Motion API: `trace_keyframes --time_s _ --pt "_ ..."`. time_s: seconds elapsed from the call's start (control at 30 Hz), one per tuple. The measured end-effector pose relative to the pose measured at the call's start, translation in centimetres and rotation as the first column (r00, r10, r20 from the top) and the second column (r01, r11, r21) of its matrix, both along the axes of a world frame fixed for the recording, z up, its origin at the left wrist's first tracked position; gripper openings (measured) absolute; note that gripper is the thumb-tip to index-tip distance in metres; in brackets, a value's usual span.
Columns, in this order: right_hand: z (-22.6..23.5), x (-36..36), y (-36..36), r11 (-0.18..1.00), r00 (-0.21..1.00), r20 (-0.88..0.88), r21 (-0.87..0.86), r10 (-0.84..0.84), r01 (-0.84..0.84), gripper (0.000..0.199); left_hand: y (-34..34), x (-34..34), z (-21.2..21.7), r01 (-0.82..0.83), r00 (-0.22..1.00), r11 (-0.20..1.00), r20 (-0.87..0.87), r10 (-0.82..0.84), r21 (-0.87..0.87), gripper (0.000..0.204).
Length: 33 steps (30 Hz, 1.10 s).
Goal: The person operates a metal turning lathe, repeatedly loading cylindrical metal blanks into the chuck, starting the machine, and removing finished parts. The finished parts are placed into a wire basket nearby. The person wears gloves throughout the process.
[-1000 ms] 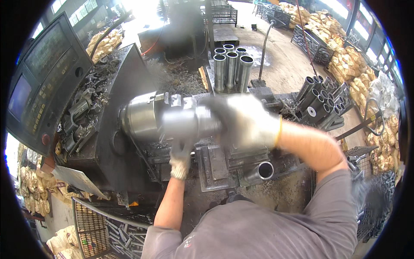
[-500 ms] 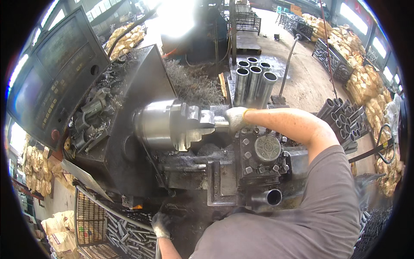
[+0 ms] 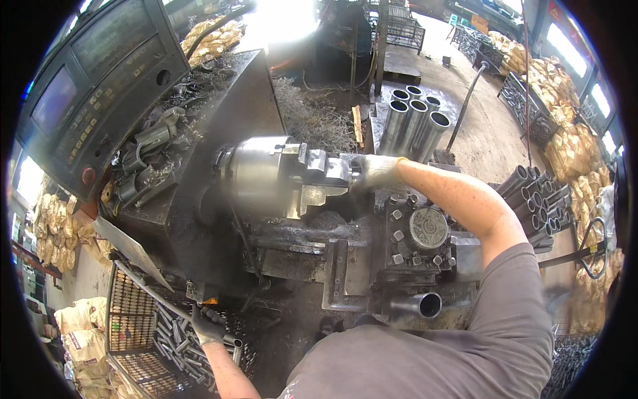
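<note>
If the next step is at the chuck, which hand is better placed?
Right, I'd say. The right hand is at the open end of the chuck, while the left hand is low, by the mesh basket. Whether either grips anything is unclear.

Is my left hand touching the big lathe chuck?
Apart: the head view shows the left hand down by the wire basket, a clear gap from the chuck.
</note>
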State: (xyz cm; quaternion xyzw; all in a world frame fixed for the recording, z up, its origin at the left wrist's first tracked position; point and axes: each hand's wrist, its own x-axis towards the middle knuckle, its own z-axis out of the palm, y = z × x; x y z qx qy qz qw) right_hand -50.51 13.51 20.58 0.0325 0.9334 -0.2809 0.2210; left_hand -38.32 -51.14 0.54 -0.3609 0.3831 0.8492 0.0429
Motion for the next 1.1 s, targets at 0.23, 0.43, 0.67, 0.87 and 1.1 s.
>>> trace_keyframes --time_s 0.23,0.43,0.67,0.87,1.1 --pt "4.1 4.2 -1.3 0.983 0.975 -0.222 0.179 0.015 0.026 0.094 0.5 0.0 -1.5 -0.051 0.996 0.899 -0.091 0.012 -0.435 0.028" --pt "9.1 17.0 0.9 0.879 0.693 -0.562 -0.411 -0.453 0.242 0.051 5.0 1.7 9.4 -0.551 0.828 -0.170 -0.512 -0.228 -0.817 0.039" --pt "5.1 33.4 0.6 0.621 0.304 -0.541 -0.680 -0.784 0.389 0.037 11.6 -12.9 33.5 -0.524 0.777 -0.375 -0.250 -0.578 -0.765 0.054" --pt "3.8 40.4 -2.8 0.485 0.267 -0.406 -0.685 -0.874 0.544 0.037 5.9 -29.5 36.9 0.037 0.898 -0.688 0.326 -0.296 -0.725 0.086" --pt "0.1 46.4 -3.8 0.365 0.212 -0.298 -0.739 -0.931 0.565 0.032 16.4 -8.9 30.7 -0.896 0.304 -0.056 -0.515 -0.802 -0.441 0.045"
